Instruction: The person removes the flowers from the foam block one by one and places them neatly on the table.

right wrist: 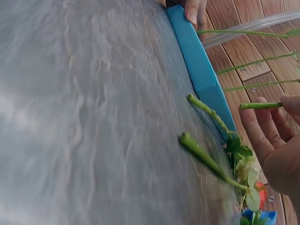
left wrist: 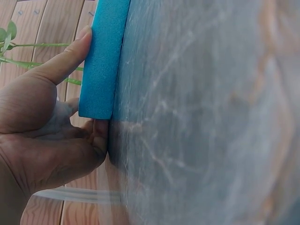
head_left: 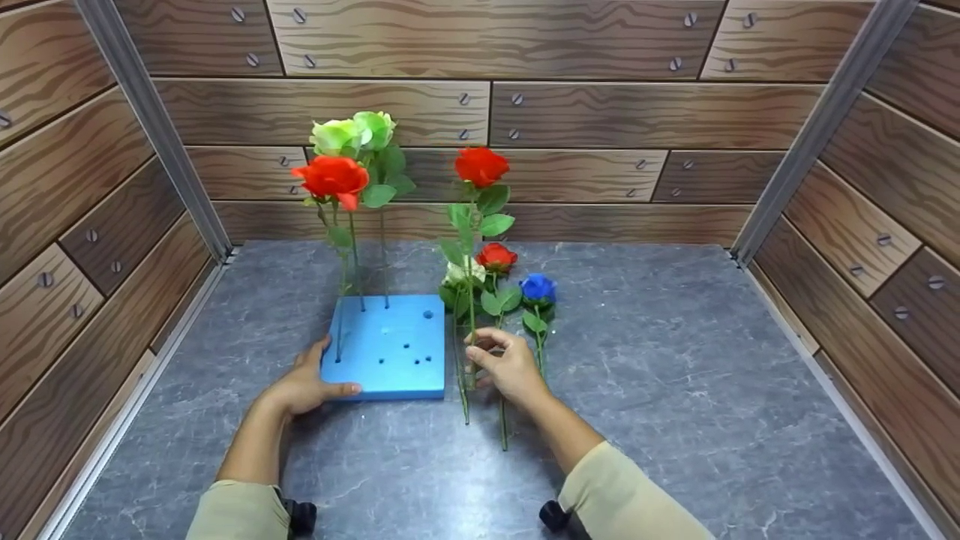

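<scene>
Clock: head view, 12 = back wall, 6 = person, centered on block.
Blue block (head_left: 405,375): flat on gray tabletop (head_left: 675,375), a bit to 10 of the right hand; several holes in top face.
Left hand (head_left: 300,386): grasping the block at its 8 o'clock corner; thumb along near edge, fingers along 9 o'clock side.
Right hand (head_left: 514,371): pinching stem of upright red rose, just off block's 3 to 4 o'clock side.
Upright red rose (head_left: 481,166): held clear of tabletop, bloom up; right wrist view has cut stem end poking past thumb, above table, not touching block.
Standing red rose (head_left: 331,178): in block, bloom toward 11, in front of the green pair.
Yellow-green roses (head_left: 335,137): two, standing in block, blooms side by side toward 12.
Planted stems: three, entering holes near 8 to 9, 11 and 12; remaining visible holes bare, mostly 3 to 5, one larger at 1 to 2.
Cream rose (head_left: 457,275): lying at 2, partly behind upright stem.
Lying red rose (head_left: 497,257): bloom at 2, just beside cream one.
Blue rose (head_left: 538,287): lying, bloom near 2 to 3, farthest out.
Walls (head_left: 600,112): wood-plank print, at 9, 12, 3.
Sleeves (head_left: 238,510): beige, both arms in from 6.
</scene>
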`<state>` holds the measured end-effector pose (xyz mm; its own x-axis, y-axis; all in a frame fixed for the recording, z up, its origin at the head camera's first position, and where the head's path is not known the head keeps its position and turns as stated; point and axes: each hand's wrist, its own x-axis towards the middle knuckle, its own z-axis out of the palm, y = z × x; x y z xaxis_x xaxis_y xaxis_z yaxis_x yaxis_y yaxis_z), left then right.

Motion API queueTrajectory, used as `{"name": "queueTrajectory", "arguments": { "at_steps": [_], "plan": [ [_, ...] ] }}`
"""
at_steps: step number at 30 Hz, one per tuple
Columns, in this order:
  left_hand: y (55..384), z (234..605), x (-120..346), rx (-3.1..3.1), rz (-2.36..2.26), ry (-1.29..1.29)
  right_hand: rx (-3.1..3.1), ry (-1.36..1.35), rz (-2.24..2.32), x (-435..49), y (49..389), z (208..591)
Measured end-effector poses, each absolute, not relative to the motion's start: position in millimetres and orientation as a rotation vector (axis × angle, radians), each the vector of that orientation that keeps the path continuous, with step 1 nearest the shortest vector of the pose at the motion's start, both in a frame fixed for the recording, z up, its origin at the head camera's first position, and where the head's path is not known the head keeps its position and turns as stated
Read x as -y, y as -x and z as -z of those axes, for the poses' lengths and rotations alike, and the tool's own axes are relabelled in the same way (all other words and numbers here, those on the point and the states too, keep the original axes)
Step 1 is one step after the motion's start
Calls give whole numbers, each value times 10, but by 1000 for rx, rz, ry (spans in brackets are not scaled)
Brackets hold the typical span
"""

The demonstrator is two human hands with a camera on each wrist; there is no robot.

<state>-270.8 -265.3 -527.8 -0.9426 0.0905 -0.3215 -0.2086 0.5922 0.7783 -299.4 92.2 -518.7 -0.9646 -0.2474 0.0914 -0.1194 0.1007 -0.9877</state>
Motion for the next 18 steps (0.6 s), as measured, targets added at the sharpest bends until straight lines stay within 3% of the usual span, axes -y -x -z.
{"name": "queueTrajectory", "arguments": {
  "at_steps": [18],
  "plan": [
    [2692, 5249, 2650, -2509, -1235, 70, -2257, 233, 1924, -1605, 2897, 5156]
  ]
}}
